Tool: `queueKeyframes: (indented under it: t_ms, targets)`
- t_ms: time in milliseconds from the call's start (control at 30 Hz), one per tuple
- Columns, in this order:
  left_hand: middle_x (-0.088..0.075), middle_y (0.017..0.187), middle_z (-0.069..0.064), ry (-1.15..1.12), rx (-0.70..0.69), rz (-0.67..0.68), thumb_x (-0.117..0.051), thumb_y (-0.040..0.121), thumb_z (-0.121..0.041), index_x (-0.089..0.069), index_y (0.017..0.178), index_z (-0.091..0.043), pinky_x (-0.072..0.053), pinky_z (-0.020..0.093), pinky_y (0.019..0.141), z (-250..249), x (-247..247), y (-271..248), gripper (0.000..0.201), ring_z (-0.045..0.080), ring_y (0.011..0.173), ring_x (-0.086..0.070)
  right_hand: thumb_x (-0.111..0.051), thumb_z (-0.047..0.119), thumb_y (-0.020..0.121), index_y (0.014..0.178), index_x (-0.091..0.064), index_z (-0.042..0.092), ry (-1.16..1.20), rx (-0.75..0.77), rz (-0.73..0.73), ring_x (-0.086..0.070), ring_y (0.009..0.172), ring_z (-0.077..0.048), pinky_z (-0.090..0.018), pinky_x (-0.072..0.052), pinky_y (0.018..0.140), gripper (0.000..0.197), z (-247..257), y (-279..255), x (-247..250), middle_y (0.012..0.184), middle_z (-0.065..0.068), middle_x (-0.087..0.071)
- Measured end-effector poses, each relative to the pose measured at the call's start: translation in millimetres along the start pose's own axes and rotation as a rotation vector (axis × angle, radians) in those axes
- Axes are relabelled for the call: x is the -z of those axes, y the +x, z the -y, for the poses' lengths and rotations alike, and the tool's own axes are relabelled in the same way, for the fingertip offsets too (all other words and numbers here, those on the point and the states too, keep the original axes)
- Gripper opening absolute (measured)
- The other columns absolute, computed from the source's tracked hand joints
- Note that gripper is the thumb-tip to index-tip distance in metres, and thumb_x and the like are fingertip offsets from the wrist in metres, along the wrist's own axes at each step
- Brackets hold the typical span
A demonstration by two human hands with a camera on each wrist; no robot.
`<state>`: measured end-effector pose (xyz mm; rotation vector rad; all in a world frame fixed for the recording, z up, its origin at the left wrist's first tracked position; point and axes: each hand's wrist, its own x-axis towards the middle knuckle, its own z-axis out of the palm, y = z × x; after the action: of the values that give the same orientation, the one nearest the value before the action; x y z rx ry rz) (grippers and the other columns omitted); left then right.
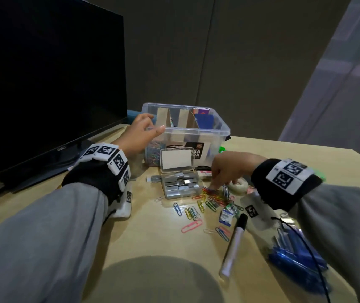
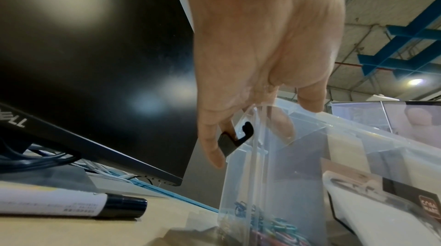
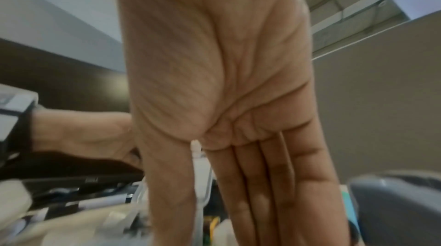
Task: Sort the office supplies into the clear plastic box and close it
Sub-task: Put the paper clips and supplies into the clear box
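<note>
Right-wrist desk clutter (image 3: 71, 218) blurred

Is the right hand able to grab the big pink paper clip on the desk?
Probably yes. The pink paper clip lies bare on the desk, nothing over it, and the right hand works just beyond it at the clip pile.

Clear box (image 1: 218, 127) open, upright; paperclips (image 1: 205, 200) scattered in front (some inside, seemingly).
</note>
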<state>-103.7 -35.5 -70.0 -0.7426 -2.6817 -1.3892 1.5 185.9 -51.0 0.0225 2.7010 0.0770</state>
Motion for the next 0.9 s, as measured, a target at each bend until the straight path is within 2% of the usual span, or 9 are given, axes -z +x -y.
queueKeyframes:
  t_ms: [67,133,200,300,400,533,667,833,900]
  targets:
    - [-0.026,0.154,-0.006,0.011,0.008,-0.002,-0.049,0.099,-0.042,-0.055,0.118,-0.014,-0.033,0.027,0.091,-0.2,-0.1,-0.4,0.035,0.011,0.132,-0.036,-0.071,0.046,0.083,0.08,-0.063,0.011,-0.018,-0.003,0.016,-0.06,0.062,-0.014,-0.024,-0.049,0.056,0.037,7.3,3.9,-7.1,0.075,0.0,-0.065]
    - [-0.026,0.154,-0.006,0.021,0.012,-0.003,-0.049,0.099,-0.042,-0.055,0.122,-0.011,-0.033,0.027,0.094,-0.8,-0.4,-0.6,0.039,0.01,0.132,-0.035,-0.073,0.047,0.081,0.08,-0.055,0.012,-0.076,0.022,-0.019,-0.058,0.069,-0.016,-0.027,-0.052,0.064,0.039,15.8,7.3,-10.5,0.077,0.0,-0.06]
    - [-0.025,0.154,-0.006,0.019,0.007,-0.003,-0.048,0.099,-0.041,-0.055,0.118,-0.012,-0.031,0.026,0.094,-1.2,-0.4,-0.9,0.036,0.005,0.127,-0.034,-0.076,0.045,0.078,0.083,-0.053,0.012,-0.118,0.044,-0.054,-0.057,0.075,-0.019,-0.03,-0.053,0.072,0.041,22.2,11.3,-12.4,0.075,0.0,-0.056]
    - [-0.026,0.154,-0.006,0.016,0.011,-0.007,-0.048,0.099,-0.04,-0.055,0.106,-0.016,-0.03,0.026,0.094,-1.7,-0.3,-1.2,0.026,0.003,0.125,-0.032,-0.079,0.033,0.079,0.092,-0.063,0.002,-0.077,0.048,-0.024,-0.066,0.077,-0.023,-0.033,-0.058,0.075,0.037,24.7,18.4,-14.9,0.076,-0.001,-0.063]
    - [-0.026,0.154,-0.007,0.023,0.009,-0.008,-0.048,0.099,-0.04,-0.054,0.103,-0.017,-0.031,0.026,0.091,-2.0,-0.5,-1.3,0.024,0.0,0.118,-0.03,-0.077,0.026,0.081,0.102,-0.069,0.003,-0.065,0.061,0.008,-0.07,0.077,-0.02,-0.034,-0.06,0.076,0.031,22.7,21.3,-15.9,0.086,-0.007,-0.07]
    - [-0.027,0.153,-0.007,0.015,0.0,-0.009,-0.048,0.099,-0.04,-0.054,0.102,-0.017,-0.032,0.026,0.091,-2.1,-1.1,-1.7,0.024,0.002,0.122,-0.034,-0.074,0.025,0.084,0.101,-0.069,0.006,0.002,0.065,0.05,-0.071,0.083,-0.021,-0.034,-0.059,0.079,0.026,14.0,26.0,-16.2,0.094,-0.008,-0.072]
    - [-0.027,0.154,-0.006,0.0,-0.004,0.001,-0.049,0.099,-0.04,-0.054,0.103,-0.018,-0.032,0.026,0.091,-2.6,0.6,-1.8,0.022,0.001,0.118,-0.031,-0.07,0.02,0.086,0.084,-0.068,0.01,0.126,0.059,0.103,-0.065,0.065,-0.014,-0.024,-0.055,0.066,0.011,0.0,20.8,-7.7,0.078,-0.003,-0.069]
    - [-0.025,0.155,-0.006,0.014,0.0,0.033,-0.049,0.099,-0.041,-0.056,0.107,-0.015,-0.033,0.028,0.095,-2.1,3.0,-0.9,0.029,0.012,0.135,-0.034,-0.067,0.008,0.087,0.085,-0.067,0.004,0.483,0.083,0.057,-0.061,0.065,-0.016,-0.022,-0.052,0.062,0.005,-20.7,-3.2,22.7,0.077,-0.008,-0.068]
    - [-0.024,0.155,-0.007,0.038,0.005,0.052,-0.05,0.098,-0.043,-0.057,0.106,-0.011,-0.034,0.033,0.1,-0.5,5.3,0.1,0.034,0.015,0.137,-0.033,-0.065,0.006,0.088,0.088,-0.065,0.001,0.599,0.127,0.025,-0.061,0.066,-0.015,-0.021,-0.052,0.062,0.005,-22.1,-13.1,42.1,0.077,-0.007,-0.068]
